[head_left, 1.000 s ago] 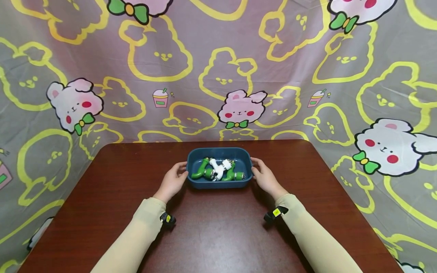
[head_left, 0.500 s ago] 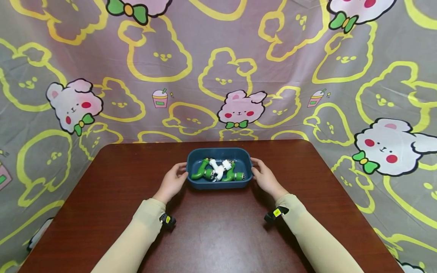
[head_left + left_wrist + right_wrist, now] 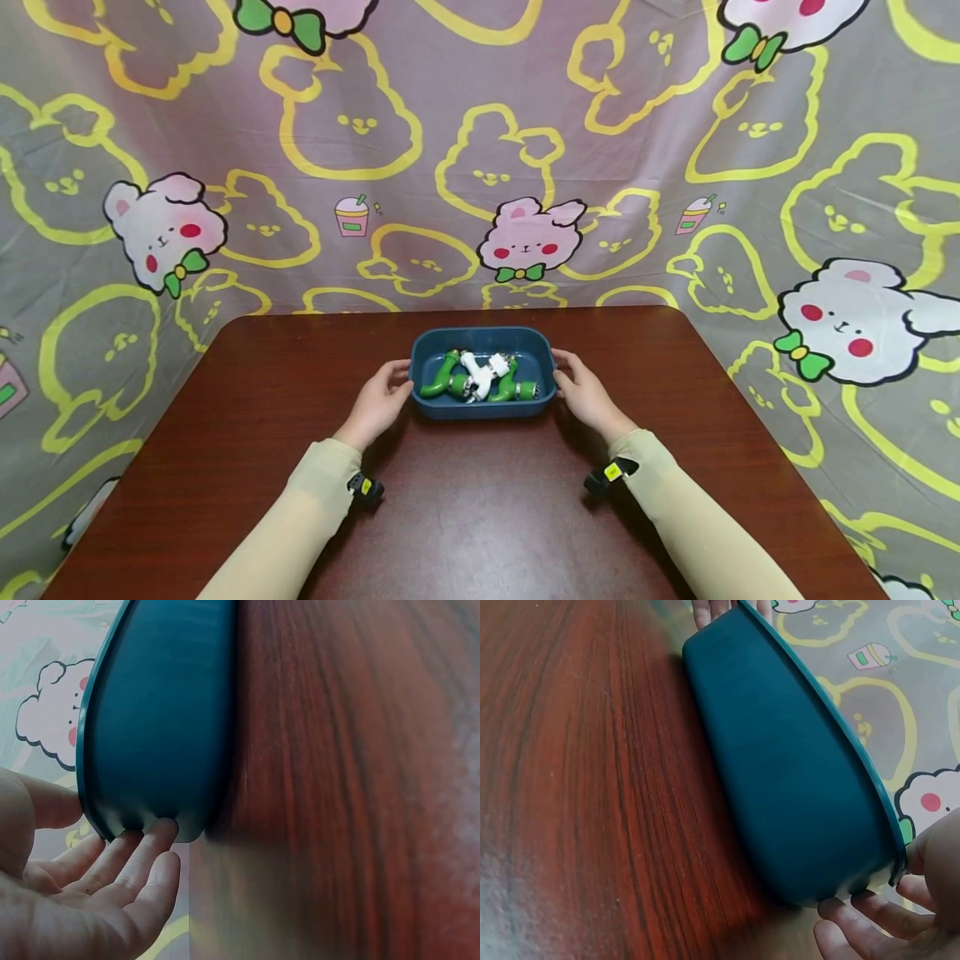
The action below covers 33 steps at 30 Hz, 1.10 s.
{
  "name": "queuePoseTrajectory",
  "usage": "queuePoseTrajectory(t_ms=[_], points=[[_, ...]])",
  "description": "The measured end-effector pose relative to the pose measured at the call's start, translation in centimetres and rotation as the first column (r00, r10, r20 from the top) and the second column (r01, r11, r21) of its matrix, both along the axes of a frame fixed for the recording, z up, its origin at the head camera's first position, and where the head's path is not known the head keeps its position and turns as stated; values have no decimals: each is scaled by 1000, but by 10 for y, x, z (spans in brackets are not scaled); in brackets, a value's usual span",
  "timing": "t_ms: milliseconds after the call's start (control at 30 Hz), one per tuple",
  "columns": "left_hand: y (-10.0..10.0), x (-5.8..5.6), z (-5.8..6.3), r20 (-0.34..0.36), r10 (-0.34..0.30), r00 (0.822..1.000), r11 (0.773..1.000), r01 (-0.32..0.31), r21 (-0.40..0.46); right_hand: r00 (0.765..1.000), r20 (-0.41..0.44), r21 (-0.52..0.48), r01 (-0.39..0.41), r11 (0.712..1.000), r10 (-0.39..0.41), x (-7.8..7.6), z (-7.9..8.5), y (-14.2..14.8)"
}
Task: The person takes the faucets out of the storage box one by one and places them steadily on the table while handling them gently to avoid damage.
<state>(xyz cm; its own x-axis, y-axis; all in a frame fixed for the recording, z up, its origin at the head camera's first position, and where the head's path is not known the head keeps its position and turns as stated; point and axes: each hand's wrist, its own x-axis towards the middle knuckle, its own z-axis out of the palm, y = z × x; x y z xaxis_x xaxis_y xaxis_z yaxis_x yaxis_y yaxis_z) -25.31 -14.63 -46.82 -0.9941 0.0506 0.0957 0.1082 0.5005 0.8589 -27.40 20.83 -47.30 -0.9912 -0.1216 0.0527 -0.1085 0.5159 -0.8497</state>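
Observation:
A dark blue oblong plastic tub point(image 3: 480, 411) sits near the far edge of the table. My left hand point(image 3: 377, 402) holds its left end, fingers against the end wall and thumb at the near corner. At the opposite end my right hand point(image 3: 585, 396) grips in the same way. In the left wrist view the fingertips point(image 3: 161, 829) press the outer wall below the rim. Inside the tub lie two green bent tap-like fittings point(image 3: 442, 375) with metallic ends. A white branched fitting point(image 3: 480, 379) lies between them, overlapping their ends.
The brown wood-grain table point(image 3: 465, 500) reaches from the tub toward me. Behind and at both sides hangs a grey curtain point(image 3: 420, 200) printed with cartoon bunnies and yellow outlines. Each wrist wears a black camera mount point(image 3: 366, 488) over a pale sleeve point(image 3: 300, 517).
The tub has slid very slightly toward me, with both hands keeping their hold at its ends. The fittings inside keep their arrangement.

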Motion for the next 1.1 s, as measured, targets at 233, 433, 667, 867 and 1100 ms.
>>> queuePoseTrajectory(t_ms=[233, 433, 667, 867, 1100], points=[[-1, 5, 0, 0, -16, 1000, 1000, 16, -8, 1000, 3, 14, 0, 1000, 0, 5, 1, 0], [-3, 9, -1, -4, -14, 1000, 1000, 14, -12, 1000, -11, 6, -5, 1000, 5, 9, 2, -1], [-5, 11, -2, 2, -27, 1000, 1000, 27, -7, 1000, -27, -1, -7, 1000, 7, 13, 1, -1], [-6, 15, -4, 11, -26, 1000, 1000, 26, -12, 1000, -28, -2, -6, 1000, 5, 18, 0, -1], [-7, 20, -5, 9, -34, 999, 999, 34, -28, 1000, -24, -1, -13, 1000, 13, 22, -2, 1]])
